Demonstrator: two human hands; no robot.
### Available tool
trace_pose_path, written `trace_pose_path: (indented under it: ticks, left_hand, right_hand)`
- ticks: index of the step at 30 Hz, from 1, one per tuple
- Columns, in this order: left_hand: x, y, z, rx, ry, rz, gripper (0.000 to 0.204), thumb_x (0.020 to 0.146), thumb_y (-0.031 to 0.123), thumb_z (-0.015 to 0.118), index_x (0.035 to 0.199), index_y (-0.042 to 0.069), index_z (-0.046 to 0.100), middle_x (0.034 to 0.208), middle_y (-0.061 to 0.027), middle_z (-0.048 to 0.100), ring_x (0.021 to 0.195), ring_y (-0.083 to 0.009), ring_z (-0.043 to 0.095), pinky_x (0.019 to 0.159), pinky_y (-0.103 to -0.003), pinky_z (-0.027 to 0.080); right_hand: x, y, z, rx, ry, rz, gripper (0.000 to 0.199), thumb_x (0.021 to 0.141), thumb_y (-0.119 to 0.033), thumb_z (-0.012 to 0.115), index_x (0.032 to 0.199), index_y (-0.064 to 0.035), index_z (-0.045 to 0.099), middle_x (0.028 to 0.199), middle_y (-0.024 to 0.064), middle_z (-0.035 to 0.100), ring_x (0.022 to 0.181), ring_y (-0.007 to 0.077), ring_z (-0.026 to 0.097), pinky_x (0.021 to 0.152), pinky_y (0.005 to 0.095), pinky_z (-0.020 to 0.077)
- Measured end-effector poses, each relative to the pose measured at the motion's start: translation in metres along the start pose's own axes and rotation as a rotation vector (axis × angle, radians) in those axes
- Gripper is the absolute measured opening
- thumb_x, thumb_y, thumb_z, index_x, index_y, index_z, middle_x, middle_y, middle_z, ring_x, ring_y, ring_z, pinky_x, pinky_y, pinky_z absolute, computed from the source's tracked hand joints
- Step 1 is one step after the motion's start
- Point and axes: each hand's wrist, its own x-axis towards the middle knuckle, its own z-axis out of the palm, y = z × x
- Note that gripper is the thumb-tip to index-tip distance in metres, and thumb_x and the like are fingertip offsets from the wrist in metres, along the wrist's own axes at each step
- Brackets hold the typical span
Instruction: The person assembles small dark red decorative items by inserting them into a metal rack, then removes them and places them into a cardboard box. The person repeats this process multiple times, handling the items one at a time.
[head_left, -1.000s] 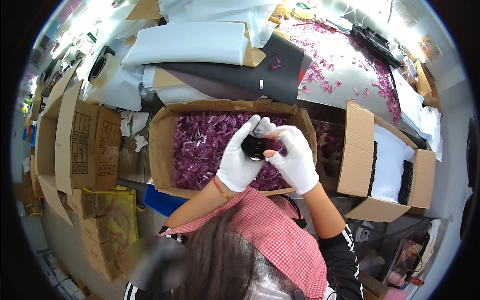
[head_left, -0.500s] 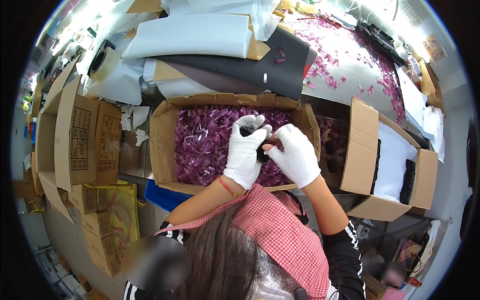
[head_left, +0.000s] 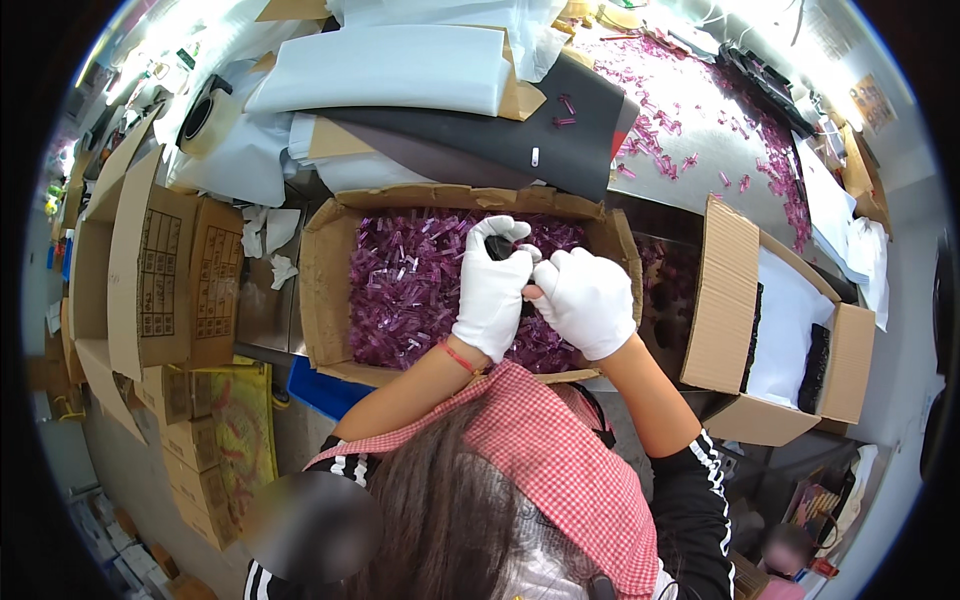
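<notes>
Both gloved hands are up over the box point(head_left: 325, 290) of purple pieces point(head_left: 410, 290), and they meet right at its middle. The left hand point(head_left: 492, 290) is curled around a small black part point(head_left: 499, 247), fingers closed over the top of it; the right hand point(head_left: 588, 300) presses in from the side, fingers bent and pinched against the same part, thumb tucked toward the left palm. So both are closed, sharing the one dark thing between them, held just above the purple heap. It looks like a fitting step: something being pushed or seated into the black part, though whether a purple piece is already in there is hidden by the gloves. The next move would seem to call for a firm, square press, with the left hand steadying while the right drives. Around them: a second box point(head_left: 735, 290) to the right with a white sheet point(head_left: 790, 320) and dark strips inside, just beside the work; a black sheet point(head_left: 520, 135) and white foam point(head_left: 390, 70) stacked beyond the purple box; loose purple bits scattered on the table point(head_left: 700, 110) farther off; a tape roll point(head_left: 205, 115) to the far left. Folded cartons point(head_left: 165, 270) stand on the left. The near wall of the purple box sits close under the wrists and could crowd a low reach.
</notes>
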Motion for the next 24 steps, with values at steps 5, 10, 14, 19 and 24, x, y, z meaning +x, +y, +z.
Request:
trace_pose_path:
  ticks: [5, 10, 14, 19, 24]
  left_hand:
    - [0.007, -0.008, -0.008, 0.079, 0.034, 0.081, 0.029, 0.086, -0.014, 0.050, 0.105, 0.008, 0.048, 0.103, -0.0046, 0.056, 0.088, -0.0136, 0.059, 0.082, -0.028, 0.051]
    - [0.007, -0.018, -0.015, 0.136, 0.022, 0.170, 0.028, 0.085, -0.015, 0.049, 0.099, 0.009, 0.045, 0.097, -0.0029, 0.052, 0.089, -0.0144, 0.056, 0.082, -0.028, 0.049]
    - [0.002, -0.017, -0.016, 0.117, 0.032, 0.195, 0.030, 0.084, -0.016, 0.047, 0.097, 0.010, 0.041, 0.095, -0.0021, 0.048, 0.083, -0.0114, 0.051, 0.075, -0.027, 0.051]
    - [0.000, -0.015, -0.015, 0.195, 0.048, 0.247, 0.032, 0.083, -0.018, 0.043, 0.098, 0.009, 0.039, 0.098, -0.0040, 0.048, 0.088, -0.0152, 0.054, 0.077, -0.029, 0.050]
    - [0.001, -0.014, -0.016, 0.391, -0.094, 0.587, 0.036, 0.081, -0.021, 0.041, 0.099, 0.009, 0.036, 0.101, -0.0065, 0.049, 0.085, -0.0146, 0.055, 0.075, -0.030, 0.052]
  right_hand:
    - [0.000, -0.012, 0.010, 0.018, -0.003, 0.089, 0.026, 0.089, -0.037, 0.063, 0.079, -0.0131, 0.058, 0.065, 0.0025, 0.056, 0.061, 0.0204, 0.060, 0.053, 0.0363, 0.0474]
    - [-0.011, -0.020, 0.023, 0.061, 0.026, 0.170, 0.026, 0.092, -0.035, 0.060, 0.077, -0.0134, 0.057, 0.065, 0.0032, 0.056, 0.062, 0.0217, 0.061, 0.053, 0.0369, 0.0480]
    - [-0.014, -0.027, 0.028, 0.087, 0.027, 0.221, 0.032, 0.096, -0.038, 0.053, 0.076, -0.0136, 0.056, 0.066, 0.0038, 0.055, 0.061, 0.0235, 0.059, 0.054, 0.0380, 0.0473]
    - [-0.011, -0.035, 0.025, 0.260, -0.102, 0.403, 0.035, 0.100, -0.037, 0.047, 0.081, -0.0108, 0.060, 0.070, 0.0087, 0.063, 0.067, 0.0278, 0.065, 0.056, 0.0413, 0.0497]
    - [-0.017, -0.025, 0.024, 1.024, -0.174, 0.669, 0.040, 0.104, -0.033, 0.044, 0.077, -0.0051, 0.052, 0.061, 0.0066, 0.051, 0.058, 0.0204, 0.055, 0.055, 0.0346, 0.0441]
